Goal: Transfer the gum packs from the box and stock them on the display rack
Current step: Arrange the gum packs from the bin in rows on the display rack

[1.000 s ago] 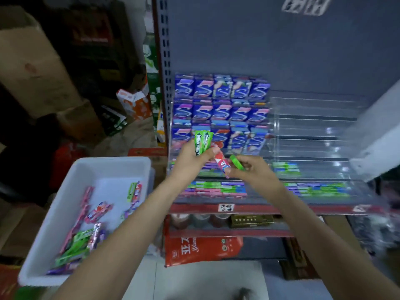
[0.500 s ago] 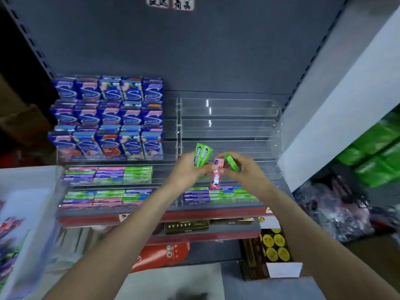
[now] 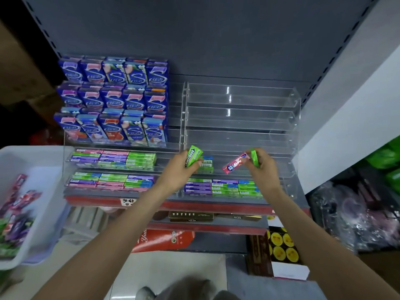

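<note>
My left hand [image 3: 177,172] grips a green gum pack [image 3: 193,155], my right hand [image 3: 263,167] pinches a pink pack [image 3: 234,163] and a green pack [image 3: 254,157] over the rack [image 3: 242,118].

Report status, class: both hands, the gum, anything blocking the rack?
Left hand grips green gum pack. Right hand holds pink pack and another green pack. Clear rack: nothing blocking.

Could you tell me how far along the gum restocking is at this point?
Partly done. The acrylic rack's lower tiers hold flat gum packs; its upper right tiers are bare. The left hand holds a green pack, the right hand a pink pack. The white box still holds more.
</note>
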Demonstrator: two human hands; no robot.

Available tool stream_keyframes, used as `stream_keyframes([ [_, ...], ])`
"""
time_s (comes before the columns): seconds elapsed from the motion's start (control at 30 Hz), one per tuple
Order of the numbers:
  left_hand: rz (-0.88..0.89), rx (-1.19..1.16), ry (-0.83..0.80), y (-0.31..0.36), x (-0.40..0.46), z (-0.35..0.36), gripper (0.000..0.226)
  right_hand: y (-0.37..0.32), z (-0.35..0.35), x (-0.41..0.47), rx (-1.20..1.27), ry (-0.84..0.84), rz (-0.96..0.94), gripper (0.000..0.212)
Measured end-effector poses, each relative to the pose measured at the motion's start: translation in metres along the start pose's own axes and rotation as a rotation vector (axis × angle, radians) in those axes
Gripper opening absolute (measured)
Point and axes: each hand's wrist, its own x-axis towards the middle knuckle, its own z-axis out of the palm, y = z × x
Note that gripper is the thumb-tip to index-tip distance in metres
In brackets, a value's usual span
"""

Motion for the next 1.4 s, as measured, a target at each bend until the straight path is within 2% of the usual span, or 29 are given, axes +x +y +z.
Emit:
stream_keyframes([
  [0.17, 0.008, -0.03, 0.013, 0.0, 0.003, 0.003, 0.008, -0.002, 0.005, 0.003, 0.048, 0.044, -0.006, 0.006],
  [0.3, -0.018, 0.026, -0.029, -0.003, 0.009, 0.006, 0.015, -0.002, 0.008, 0.011, -0.257, -0.19, -0.016, 0.008],
  [0.4, -0.011, 0.082, -0.067, -0.004, 0.012, 0.009, 0.017, -0.004, 0.003, 0.021, -0.438, -0.27, -0.069, 0.004],
  [0.53, 0.001, 0.113, -0.129, -0.003, 0.015, 0.011, 0.021, -0.003, 0.0, 0.029, -0.669, -0.385, -0.113, 0.02],
  [0.7, 0.002, 0.105, -0.234, 0.003, 0.024, 0.019, 0.014, -0.01, -0.007, 0.035, -0.722, -0.513, -0.082, 0.02],
  [0.9, -0.009, 0.084, -0.279, 0.008, 0.032, 0.023, 0.009, -0.008, -0.012, 0.042, -0.709, -0.599, -0.047, 0.022],
  [0.97, -0.009, 0.095, -0.292, 0.007, 0.034, 0.023, 0.009, -0.011, -0.013, 0.041, -0.672, -0.605, -0.008, 0.021],
  [1.13, -0.021, 0.059, -0.304, 0.002, 0.036, 0.022, 0.012, -0.017, -0.025, 0.039, -0.368, -0.526, 0.155, 0.016],
  [1.2, -0.021, 0.035, -0.309, 0.001, 0.036, 0.022, 0.014, -0.016, -0.029, 0.037, -0.373, -0.531, 0.095, 0.006],
  [1.23, -0.025, 0.027, -0.311, 0.001, 0.035, 0.021, 0.013, -0.014, -0.027, 0.035, -0.376, -0.528, 0.058, 0.008],
  [1.3, -0.032, 0.01, -0.308, 0.0, 0.034, 0.022, 0.012, -0.01, -0.024, 0.035, -0.374, -0.453, 0.048, 0.032],
  [1.4, -0.034, -0.01, -0.294, -0.001, 0.032, 0.021, 0.017, -0.008, -0.017, 0.033, -0.455, -0.343, -0.06, 0.033],
])
